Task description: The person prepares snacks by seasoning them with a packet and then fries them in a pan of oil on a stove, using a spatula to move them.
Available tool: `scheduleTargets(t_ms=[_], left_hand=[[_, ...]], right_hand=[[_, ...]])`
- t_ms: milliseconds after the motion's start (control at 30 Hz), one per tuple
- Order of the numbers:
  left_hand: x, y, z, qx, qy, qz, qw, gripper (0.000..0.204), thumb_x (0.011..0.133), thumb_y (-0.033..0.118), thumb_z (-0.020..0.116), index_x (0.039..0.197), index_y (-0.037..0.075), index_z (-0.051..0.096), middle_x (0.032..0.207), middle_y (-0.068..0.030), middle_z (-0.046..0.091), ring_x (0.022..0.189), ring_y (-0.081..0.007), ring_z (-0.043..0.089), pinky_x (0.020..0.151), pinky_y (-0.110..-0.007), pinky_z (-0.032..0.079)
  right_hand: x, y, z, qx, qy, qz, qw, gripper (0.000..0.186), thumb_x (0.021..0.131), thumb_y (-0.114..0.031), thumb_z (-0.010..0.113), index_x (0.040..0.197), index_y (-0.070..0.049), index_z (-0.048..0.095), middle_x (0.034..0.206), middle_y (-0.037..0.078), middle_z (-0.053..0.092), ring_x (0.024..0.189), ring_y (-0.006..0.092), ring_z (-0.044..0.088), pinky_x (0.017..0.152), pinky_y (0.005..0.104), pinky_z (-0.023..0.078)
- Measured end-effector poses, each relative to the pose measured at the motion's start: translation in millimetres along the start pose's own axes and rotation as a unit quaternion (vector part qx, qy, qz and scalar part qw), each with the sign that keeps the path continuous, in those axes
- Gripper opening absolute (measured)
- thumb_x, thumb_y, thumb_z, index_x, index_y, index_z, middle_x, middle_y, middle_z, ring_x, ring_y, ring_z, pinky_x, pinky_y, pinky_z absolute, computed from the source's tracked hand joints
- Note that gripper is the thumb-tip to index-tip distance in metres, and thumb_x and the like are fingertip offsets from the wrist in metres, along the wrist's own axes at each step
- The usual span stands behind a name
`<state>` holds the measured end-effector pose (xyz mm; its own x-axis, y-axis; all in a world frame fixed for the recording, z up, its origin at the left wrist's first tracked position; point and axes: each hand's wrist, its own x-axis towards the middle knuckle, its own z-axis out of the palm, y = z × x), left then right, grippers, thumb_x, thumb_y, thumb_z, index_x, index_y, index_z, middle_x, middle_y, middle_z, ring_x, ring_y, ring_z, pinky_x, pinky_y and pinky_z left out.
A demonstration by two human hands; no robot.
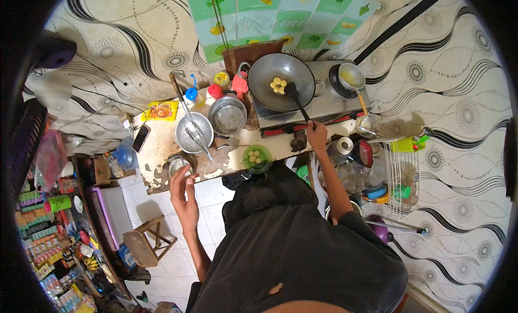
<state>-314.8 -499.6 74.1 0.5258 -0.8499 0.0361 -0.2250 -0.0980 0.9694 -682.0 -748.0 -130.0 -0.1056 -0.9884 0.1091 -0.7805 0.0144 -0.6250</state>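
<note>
My right hand (pixel 317 135) is closed on the long handle of a black spatula (pixel 292 96), whose head is among several round golden pieces (pixel 278 83) in a grey wok (pixel 259 81) on the stove (pixel 267 122). My left hand (pixel 186 202) is raised at the counter's front edge, fingers loosely bent and apart, beside a small metal container (pixel 175 163); whether it touches that is unclear. Between my hands sits a green bowl (pixel 264 159) with several pale balls (pixel 255 154). A perforated metal strainer (pixel 186 143) with tongs across it and a metal pot (pixel 228 116) stand behind.
A small pan (pixel 348 74) rests on the right burner. Bottles (pixel 215 90), a yellow packet (pixel 161 110) and a phone (pixel 141 138) lie on the counter (pixel 154 175). Right are a dish rack (pixel 402 205) and kitchenware; lower left, a wooden stool (pixel 141 243) and packed shelves (pixel 56 243).
</note>
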Motion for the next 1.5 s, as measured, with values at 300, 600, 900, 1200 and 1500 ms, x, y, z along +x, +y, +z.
scheduleTargets(t_ms=[300,600,900,1200,1500], left_hand=[[1.3,-1.8,-4.4,0.024,0.001,0.003,1.0,0.028,0.103,0.011,0.051,0.128,0.001,0.058,0.13,-0.0142,0.055,0.101,-0.0218,0.065,0.094,-0.035,0.051],[2.4,-3.2,10.4,0.014,-0.009,0.009,1.0,0.028,0.103,0.011,0.05,0.128,0.001,0.058,0.129,-0.0127,0.056,0.101,-0.0221,0.066,0.092,-0.035,0.051],[1.1,11.9,38.6,0.022,0.008,0.003,1.0,0.028,0.103,0.011,0.051,0.128,0.001,0.058,0.13,-0.0129,0.056,0.101,-0.0219,0.066,0.092,-0.034,0.049],[-13.0,38.1,80.7,0.051,0.026,-0.023,0.998,0.029,0.103,0.013,0.052,0.128,0.001,0.059,0.129,-0.0143,0.056,0.102,-0.0225,0.066,0.092,-0.035,0.05],[-58.7,52.0,112.3,0.103,0.096,-0.13,0.981,0.03,0.103,0.016,0.053,0.128,0.001,0.06,0.129,-0.0149,0.056,0.1,-0.0249,0.067,0.09,-0.038,0.052]], right_hand=[[14.5,-10.2,-17.7,0.09,-0.048,0.084,0.991,0.046,0.093,-0.027,0.061,0.06,0.005,0.06,0.049,0.012,0.051,0.043,0.0233,0.048,0.05,0.0414,0.04],[25.5,12.0,-7.2,0.141,-0.086,0.164,0.973,0.044,0.086,-0.029,0.067,0.064,0.008,0.06,0.053,0.017,0.056,0.051,0.0284,0.056,0.054,0.0442,0.045],[45.3,16.6,-30.9,0.125,-0.146,0.153,0.969,0.044,0.092,-0.029,0.062,0.066,0.007,0.063,0.053,0.016,0.056,0.049,0.0294,0.055,0.058,0.0448,0.045],[84.1,-17.4,-50.5,0.0,-0.103,-0.042,0.994,0.035,0.097,-0.028,0.057,0.093,0.004,0.068,0.07,0.024,0.063,0.066,0.0406,0.064,0.064,0.0494,0.046],[92.6,-25.4,-23.3,0.038,-0.177,-0.048,0.982,0.036,0.098,-0.029,0.055,0.088,0.003,0.066,0.075,0.025,0.063,0.071,0.0462,0.061,0.065,0.0514,0.046]])
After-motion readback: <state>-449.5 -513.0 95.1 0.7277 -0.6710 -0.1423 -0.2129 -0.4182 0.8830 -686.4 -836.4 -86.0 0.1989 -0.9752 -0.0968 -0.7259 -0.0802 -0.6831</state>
